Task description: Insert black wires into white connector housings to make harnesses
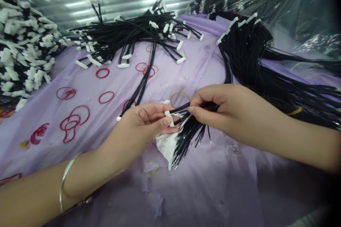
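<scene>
My left hand (149, 118) pinches a white plastic connector (169, 118) between thumb and fingers. From that connector, black wires (181, 107) run right to my right hand (207, 104), whose thumb and forefinger are closed on them. Below my right hand lies a bundle of loose black wires (186, 138) with bare metal terminals at their ends, fanned over a crumpled white sheet (165, 145). A few black wires with white connectors (142, 85) stretch from the pile behind to beside my left wrist.
Finished-looking cables (128, 30) with white connectors are heaped at the back. More connectors (29, 49) pile up at left, and a thick black wire bundle (242, 49) lies at right. Red rubber bands (71, 122) dot the purple cloth (106, 170). Clear plastic (301, 17) covers the back right.
</scene>
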A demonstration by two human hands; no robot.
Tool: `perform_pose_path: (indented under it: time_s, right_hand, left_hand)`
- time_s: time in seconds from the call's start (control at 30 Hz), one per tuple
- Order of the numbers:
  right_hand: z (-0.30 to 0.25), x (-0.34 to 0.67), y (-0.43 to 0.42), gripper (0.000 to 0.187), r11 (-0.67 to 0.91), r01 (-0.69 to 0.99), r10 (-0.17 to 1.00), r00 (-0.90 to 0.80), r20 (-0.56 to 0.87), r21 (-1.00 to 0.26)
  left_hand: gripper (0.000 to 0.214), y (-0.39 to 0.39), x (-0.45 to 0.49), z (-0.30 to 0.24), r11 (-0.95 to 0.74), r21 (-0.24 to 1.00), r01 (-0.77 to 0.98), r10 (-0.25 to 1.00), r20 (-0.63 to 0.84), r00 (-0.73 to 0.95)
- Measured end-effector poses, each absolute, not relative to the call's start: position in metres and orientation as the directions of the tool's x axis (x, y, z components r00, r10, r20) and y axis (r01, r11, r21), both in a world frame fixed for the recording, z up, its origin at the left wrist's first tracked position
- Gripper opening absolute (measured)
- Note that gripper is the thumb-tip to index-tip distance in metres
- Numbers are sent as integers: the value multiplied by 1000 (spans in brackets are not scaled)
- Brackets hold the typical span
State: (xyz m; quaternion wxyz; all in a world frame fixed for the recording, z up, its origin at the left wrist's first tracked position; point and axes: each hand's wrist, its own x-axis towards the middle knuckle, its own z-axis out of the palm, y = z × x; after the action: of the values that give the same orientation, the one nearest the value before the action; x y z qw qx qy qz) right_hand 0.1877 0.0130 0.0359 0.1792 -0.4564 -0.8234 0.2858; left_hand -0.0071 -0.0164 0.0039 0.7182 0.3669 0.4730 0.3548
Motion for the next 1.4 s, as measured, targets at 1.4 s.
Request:
perform_pose_path:
  time_s: [1.4]
  right_hand:
    - [30,181,9,14,520,656,827,-547,131,-547]
  left_hand:
    - [15,-17,-7,8,514,850,-112,835,-466,293]
